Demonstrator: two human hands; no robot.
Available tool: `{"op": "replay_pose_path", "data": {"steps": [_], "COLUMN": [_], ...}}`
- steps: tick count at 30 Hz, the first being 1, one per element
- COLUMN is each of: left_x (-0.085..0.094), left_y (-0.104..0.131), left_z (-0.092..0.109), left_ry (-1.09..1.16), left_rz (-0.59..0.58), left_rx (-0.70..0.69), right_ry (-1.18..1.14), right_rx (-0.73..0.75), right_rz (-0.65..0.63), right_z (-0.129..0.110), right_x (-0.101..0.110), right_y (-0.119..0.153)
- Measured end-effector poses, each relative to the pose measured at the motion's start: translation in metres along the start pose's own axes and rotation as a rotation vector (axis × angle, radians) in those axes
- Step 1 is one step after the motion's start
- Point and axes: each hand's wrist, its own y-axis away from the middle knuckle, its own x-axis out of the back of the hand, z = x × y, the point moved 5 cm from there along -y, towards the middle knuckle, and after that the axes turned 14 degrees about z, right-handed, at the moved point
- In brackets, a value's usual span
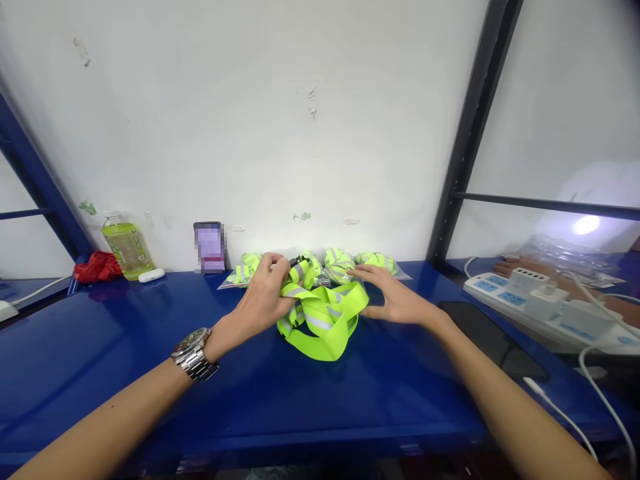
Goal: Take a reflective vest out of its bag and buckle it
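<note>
A tangle of neon yellow-green strap with silver reflective stripes point(323, 320) hangs in loops over the blue tabletop point(225, 400). My left hand point(265, 293), with a metal watch point(195, 353) on its wrist, is closed on the strap's left end, near a dark buckle. My right hand point(393, 297) is open at the strap's right side, thumb and fingers apart beside the loop. Behind my hands, along the wall, lie clear bags of similar yellow-green straps point(375, 261), partly hidden by my hands.
At the back left are a red cloth point(97, 267), a green-labelled bottle point(127, 247), a white case point(151, 275) and an upright phone point(210, 247). On the right are a dark phone point(493, 339), a power strip point(550, 313), cables and another person's hand point(530, 267).
</note>
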Motion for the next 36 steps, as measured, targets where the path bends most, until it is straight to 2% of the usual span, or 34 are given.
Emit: {"op": "replay_pose_path", "data": {"steps": [2,3,5,8,10,13,15,18,23,26,28,30,31,33,35,36], "left_x": [-0.004,-0.006,-0.01,-0.012,-0.011,-0.012,-0.017,-0.023,-0.015,-0.011,-0.01,-0.008,-0.005,0.006,0.022,0.032], "left_y": [0.004,0.007,0.014,0.024,0.024,0.018,0.017,0.015,0.007,-0.004,-0.018,-0.041,-0.055,-0.085,-0.116,-0.129], "left_z": [0.01,0.015,0.027,0.036,0.029,0.003,-0.008,-0.005,0.022,0.031,0.032,0.034,0.036,0.045,0.057,0.064], "left_ry": [0.063,0.084,0.113,0.216,0.342,0.386,0.332,0.305,0.222,0.131,0.081,0.039,0.019,-0.013,-0.029,-0.033], "left_rz": [-0.025,-0.047,-0.142,-0.396,-0.497,-0.428,-0.453,-0.603,-0.763,-0.718,-0.637,-0.533,-0.471,-0.361,-0.238,-0.16], "left_rx": [-0.054,-0.089,-0.164,-0.197,-0.065,0.243,0.319,0.26,0.093,-0.005,-0.06,-0.132,-0.18,-0.258,-0.286,-0.29], "right_ry": [-0.259,-0.303,-0.265,-0.15,-0.115,-0.121,-0.128,-0.179,-0.292,-0.331,-0.357,-0.355,-0.33,-0.151,0.121,0.237], "right_rx": [0.045,0.041,0.014,0.031,0.042,0.048,0.062,0.089,0.113,0.187,0.264,0.39,0.476,0.596,0.558,0.487], "right_rz": [0.061,0.085,0.022,-0.103,-0.144,-0.145,-0.13,-0.085,0.024,0.238,0.456,0.609,0.611,0.526,0.519,0.569], "right_z": [-0.02,-0.028,-0.038,-0.041,-0.037,-0.033,-0.034,-0.038,-0.043,-0.06,-0.08,-0.108,-0.122,-0.143,-0.143,-0.136], "right_x": [-0.004,-0.009,-0.025,-0.043,-0.045,-0.039,-0.035,-0.03,-0.02,-0.004,0.01,0.017,0.015,0.002,-0.009,-0.011], "right_y": [-0.003,-0.005,-0.005,-0.001,0.001,0.003,0.003,0.003,0.001,0.0,0.005,0.016,0.021,0.026,0.018,0.01]}}
